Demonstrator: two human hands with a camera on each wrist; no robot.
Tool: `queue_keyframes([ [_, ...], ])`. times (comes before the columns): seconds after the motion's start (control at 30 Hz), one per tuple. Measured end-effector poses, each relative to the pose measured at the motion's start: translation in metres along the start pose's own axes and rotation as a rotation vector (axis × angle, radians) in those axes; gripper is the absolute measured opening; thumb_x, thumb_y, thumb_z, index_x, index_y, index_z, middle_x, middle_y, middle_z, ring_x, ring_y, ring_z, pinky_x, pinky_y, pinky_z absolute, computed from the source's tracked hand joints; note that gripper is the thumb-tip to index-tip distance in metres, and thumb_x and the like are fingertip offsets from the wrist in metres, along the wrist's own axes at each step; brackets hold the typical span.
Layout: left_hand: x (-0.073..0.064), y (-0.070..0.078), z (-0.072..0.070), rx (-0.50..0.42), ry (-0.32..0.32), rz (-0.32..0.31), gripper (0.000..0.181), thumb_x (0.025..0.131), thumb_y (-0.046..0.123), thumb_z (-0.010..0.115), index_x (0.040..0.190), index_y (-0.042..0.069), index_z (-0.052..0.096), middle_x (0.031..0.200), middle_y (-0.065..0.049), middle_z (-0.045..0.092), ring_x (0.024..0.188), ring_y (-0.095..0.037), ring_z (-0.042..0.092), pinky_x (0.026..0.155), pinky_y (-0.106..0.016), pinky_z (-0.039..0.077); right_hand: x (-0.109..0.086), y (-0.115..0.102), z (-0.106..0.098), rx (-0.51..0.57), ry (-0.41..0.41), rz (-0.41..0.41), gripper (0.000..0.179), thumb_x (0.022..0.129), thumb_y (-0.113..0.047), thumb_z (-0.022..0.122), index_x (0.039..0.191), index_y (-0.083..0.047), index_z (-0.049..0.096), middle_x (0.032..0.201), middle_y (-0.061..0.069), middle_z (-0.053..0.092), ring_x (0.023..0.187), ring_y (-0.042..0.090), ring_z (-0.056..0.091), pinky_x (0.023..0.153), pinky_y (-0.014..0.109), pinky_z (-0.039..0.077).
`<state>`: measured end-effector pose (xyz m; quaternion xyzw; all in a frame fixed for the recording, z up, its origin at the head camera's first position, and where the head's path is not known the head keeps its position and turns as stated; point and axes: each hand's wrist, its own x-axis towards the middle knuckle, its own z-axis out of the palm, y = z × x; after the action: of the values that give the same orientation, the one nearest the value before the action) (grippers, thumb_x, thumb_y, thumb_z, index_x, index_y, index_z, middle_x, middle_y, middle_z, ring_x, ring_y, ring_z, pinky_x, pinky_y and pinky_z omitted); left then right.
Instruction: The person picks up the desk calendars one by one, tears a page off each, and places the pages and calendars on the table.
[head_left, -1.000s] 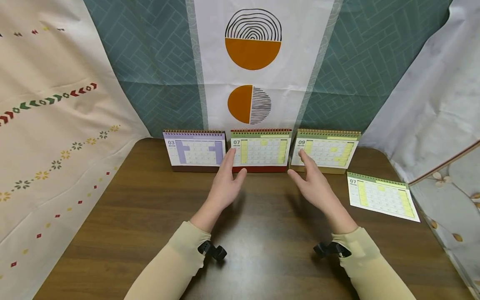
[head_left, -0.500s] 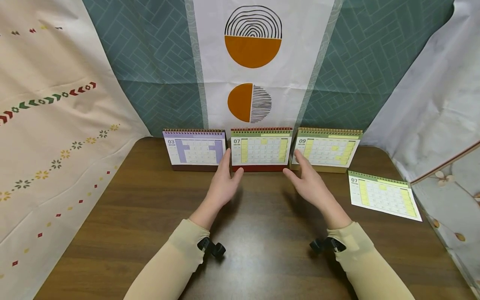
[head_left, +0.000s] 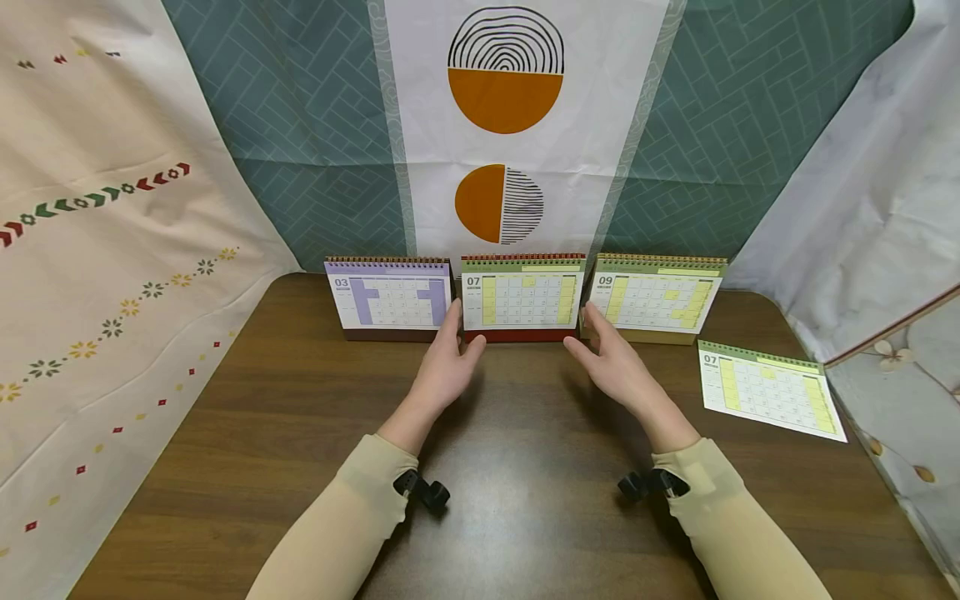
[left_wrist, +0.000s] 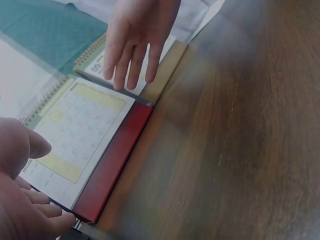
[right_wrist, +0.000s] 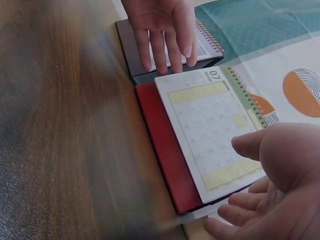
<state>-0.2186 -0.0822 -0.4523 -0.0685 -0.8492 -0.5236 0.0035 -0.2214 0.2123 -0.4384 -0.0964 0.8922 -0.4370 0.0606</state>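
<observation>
Three spiral desk calendars stand in a row at the table's back. The middle one (head_left: 522, 298), marked 07, has a red base and a green-topped page. On its left is a purple calendar (head_left: 390, 300) marked 03, and on its right a calendar (head_left: 656, 298) marked 09 with a tan base. My left hand (head_left: 441, 367) is at the middle calendar's left edge, fingers extended and thumb apart. At its right edge my right hand (head_left: 617, 367) mirrors this. Both palms face inward in the wrist views; whether the fingertips touch the calendar, I cannot tell.
A loose calendar page (head_left: 771, 392) marked 07 lies slanted on the wooden table (head_left: 517, 467) at the right. Patterned cloth (head_left: 315, 167) hangs behind the calendars, and more cloth borders both sides.
My right hand has moved left, closer to the middle calendar's right edge. My left hand has shifted slightly left. The calendars still stand in the same places.
</observation>
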Motion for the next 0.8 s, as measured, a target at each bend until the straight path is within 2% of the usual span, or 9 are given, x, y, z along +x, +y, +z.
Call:
queue_keyframes([
  [0.23,0.0014,-0.0012,-0.0016,-0.043,-0.01,-0.004,0.079,0.114,0.021,0.061,0.176,0.006,0.014,0.18,-0.017,0.025,0.162,-0.03,0.033,0.127,-0.044,0.034,0.0006,0.0021,0.0013,0.061,-0.025,0.013,0.087,0.116,-0.043,0.057,0.177,-0.009,0.007,0.182,0.019,0.019,0.163,0.041,0.029,0.128,0.058,0.028],
  [0.6,0.003,-0.0006,-0.0017,-0.072,-0.027,-0.015,0.079,0.115,0.02,0.061,0.177,0.007,0.014,0.182,-0.015,0.021,0.163,-0.03,0.032,0.126,-0.046,0.036,0.0027,0.0036,0.0009,0.167,-0.014,0.045,0.087,0.114,-0.041,0.062,0.177,-0.009,0.012,0.181,0.018,0.024,0.16,0.046,0.034,0.127,0.06,0.031],
  [0.8,0.0025,-0.0021,-0.0013,-0.1,-0.033,-0.01,0.079,0.115,0.019,0.061,0.177,0.006,0.014,0.182,-0.014,0.021,0.163,-0.03,0.031,0.126,-0.048,0.035,0.0044,0.0048,0.0046,0.203,-0.029,0.054,0.087,0.114,-0.04,0.063,0.178,-0.01,0.012,0.182,0.017,0.019,0.164,0.042,0.027,0.129,0.058,0.027],
])
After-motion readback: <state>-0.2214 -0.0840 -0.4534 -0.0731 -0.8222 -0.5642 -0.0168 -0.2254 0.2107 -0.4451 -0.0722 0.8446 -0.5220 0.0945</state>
